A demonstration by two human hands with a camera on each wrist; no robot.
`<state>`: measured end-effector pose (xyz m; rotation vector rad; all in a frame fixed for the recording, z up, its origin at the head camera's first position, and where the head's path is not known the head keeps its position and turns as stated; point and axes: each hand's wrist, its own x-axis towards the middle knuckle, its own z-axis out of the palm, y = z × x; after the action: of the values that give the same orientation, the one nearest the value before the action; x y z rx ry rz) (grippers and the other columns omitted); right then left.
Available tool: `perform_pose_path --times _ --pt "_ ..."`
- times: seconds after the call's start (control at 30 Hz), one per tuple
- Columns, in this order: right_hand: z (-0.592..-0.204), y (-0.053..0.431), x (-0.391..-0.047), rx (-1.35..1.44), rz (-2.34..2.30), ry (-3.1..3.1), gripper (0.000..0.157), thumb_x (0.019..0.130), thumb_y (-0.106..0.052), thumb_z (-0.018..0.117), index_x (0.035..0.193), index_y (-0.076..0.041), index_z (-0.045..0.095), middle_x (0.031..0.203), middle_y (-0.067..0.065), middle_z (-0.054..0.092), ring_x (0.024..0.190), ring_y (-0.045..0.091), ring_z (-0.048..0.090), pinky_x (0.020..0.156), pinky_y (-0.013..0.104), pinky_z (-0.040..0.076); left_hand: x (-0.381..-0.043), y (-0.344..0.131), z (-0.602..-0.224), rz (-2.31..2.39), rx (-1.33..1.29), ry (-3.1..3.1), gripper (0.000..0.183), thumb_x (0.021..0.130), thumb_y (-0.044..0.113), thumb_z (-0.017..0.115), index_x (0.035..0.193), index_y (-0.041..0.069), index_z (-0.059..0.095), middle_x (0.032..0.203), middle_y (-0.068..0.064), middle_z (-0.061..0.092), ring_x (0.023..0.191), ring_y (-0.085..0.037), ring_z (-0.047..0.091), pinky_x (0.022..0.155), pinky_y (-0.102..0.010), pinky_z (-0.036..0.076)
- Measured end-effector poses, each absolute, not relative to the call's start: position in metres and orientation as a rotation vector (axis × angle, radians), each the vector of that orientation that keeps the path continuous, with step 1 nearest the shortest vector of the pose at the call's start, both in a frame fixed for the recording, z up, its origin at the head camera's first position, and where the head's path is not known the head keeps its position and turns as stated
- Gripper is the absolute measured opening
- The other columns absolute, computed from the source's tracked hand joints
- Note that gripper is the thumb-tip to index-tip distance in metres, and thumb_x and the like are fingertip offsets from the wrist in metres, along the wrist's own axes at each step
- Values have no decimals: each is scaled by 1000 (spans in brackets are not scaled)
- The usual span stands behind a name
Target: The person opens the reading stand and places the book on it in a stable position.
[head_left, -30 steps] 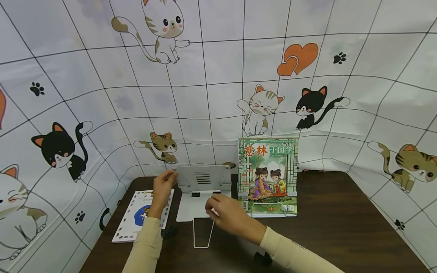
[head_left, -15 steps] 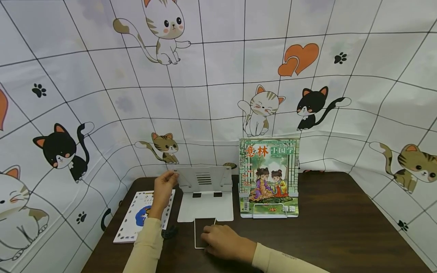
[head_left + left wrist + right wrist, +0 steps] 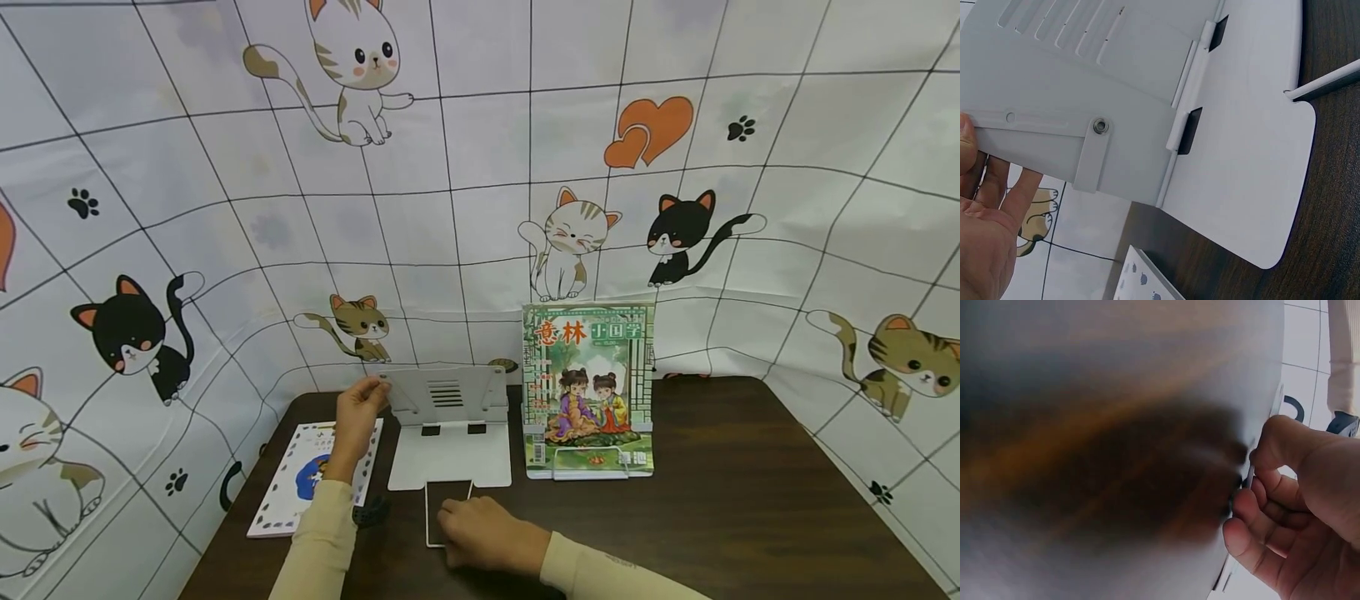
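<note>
White stand (image 3: 450, 443) on dark table (image 3: 720, 517), slotted panel (image 3: 476, 395) raised, wire loop (image 3: 427, 518) jutting from flat base (image 3: 450, 467).

Right fingers (image 3: 450, 512) have dropped (nearer the person) to the wire loop (image 3: 427, 517).

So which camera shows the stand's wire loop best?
The head view: more of the wire loop shows there, though the right hand covers part of it. The left wrist view catches only a short length where it meets the stand. The right wrist view shows just a thin edge at the fingers, probably the loop.

Wire loop (image 3: 427, 517) — partly hidden, tabletop (image 3: 1085, 456) — blurred
</note>
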<state>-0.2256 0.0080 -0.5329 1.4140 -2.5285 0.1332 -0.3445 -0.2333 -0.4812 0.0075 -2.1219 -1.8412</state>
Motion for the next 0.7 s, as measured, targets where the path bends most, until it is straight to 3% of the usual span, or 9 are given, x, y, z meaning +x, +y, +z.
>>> perform_pose_path --times 0.2,0.33,0.43,0.63,0.7 --pt "-519 10 -229 1448 226 -2607 23 82 -23 83 80 -24 60 76 -17 53 61 -7 39 48 12 31 -346 -235 -482 -1844 12 -2120 23 106 5 65 117 -14 67 97 4 71 88 2 72 97 -31 61" --pt "-509 13 -234 1448 443 -2664 20 91 -19 78 89 -23 59 74 -19 52 62 -7 40 55 10 32 -348 -237 -485 -1843 14 -2120 23 106 5 66 118 -15 67 95 6 71 88 2 72 96 -30 62" --pt "-503 14 -241 1419 592 -2673 16 98 -17 73 96 -21 58 74 -18 52 63 -6 40 60 11 32 -348 -240 -485 -1855 19 -2122 24 106 5 65 120 -15 67 92 12 69 87 4 72 92 -24 61" --pt "-488 20 -254 1290 810 -2642 1 105 -13 64 105 -14 64 90 -7 67 72 -3 47 66 14 40 -348 -238 -487 -1886 18 -2088 22 105 3 65 117 -16 67 90 12 69 86 2 71 88 -19 60" --pt "-484 21 -257 1234 870 -2643 5 108 -14 61 109 -12 66 97 -4 70 78 -2 54 70 16 46 -348 -238 -487 -1886 7 -2079 21 105 2 65 116 -16 67 89 11 69 86 2 71 86 -18 60"
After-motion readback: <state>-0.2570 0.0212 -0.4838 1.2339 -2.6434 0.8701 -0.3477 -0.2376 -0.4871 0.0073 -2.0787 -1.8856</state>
